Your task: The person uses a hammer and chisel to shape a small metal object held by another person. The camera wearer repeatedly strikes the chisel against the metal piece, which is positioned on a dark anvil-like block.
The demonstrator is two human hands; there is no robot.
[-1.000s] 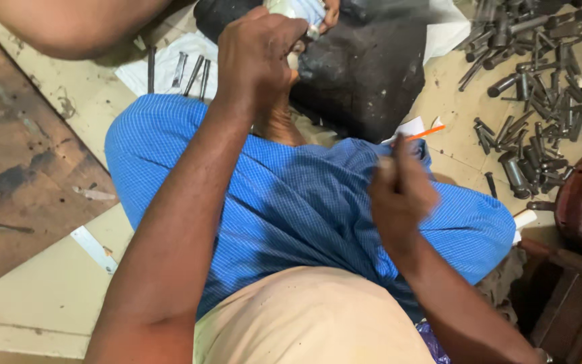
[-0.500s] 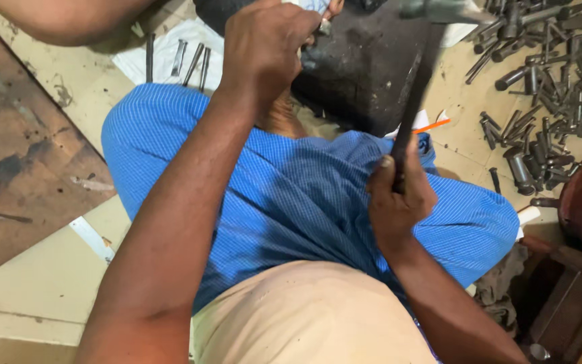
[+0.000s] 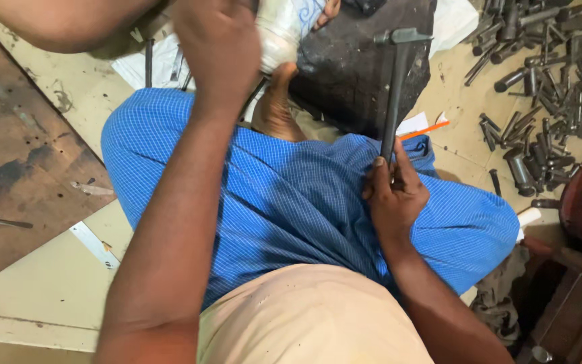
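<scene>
The person sat cross-legged on the floor (image 3: 42, 303) in a blue checked wrap (image 3: 291, 202). The right hand (image 3: 393, 195), at right of centre, was closed around the lower end of a hammer (image 3: 396, 87), whose dark handle rose steeply to a metal head near the top of the frame, above a dark, rounded block (image 3: 351, 74). The left hand (image 3: 218, 47), at top centre, was wrapped around a white object with blue marking (image 3: 284, 30), held just left of the block; how its fingers sat on the far side could not be told.

To strike well, the grip looked best kept low on the handle, as it was, for leverage. The white piece should probably be seated firmly against the block before any blow, and the left fingers kept clear of the hammer's path. A bare foot (image 3: 274, 111) lay just below the white object, so a short, controlled swing seemed safer than a full one.

White sheets (image 3: 139, 67) lay flat at upper left, beside thin metal rods (image 3: 148, 61). An orange strip (image 3: 426, 129) on white paper sat just right of the hammer handle. A white ruler-like strip (image 3: 92, 244) lay at lower left, beside a stained brown board (image 3: 15, 155). Short dark metal tubes (image 3: 547, 81) were heaped at upper right.
</scene>
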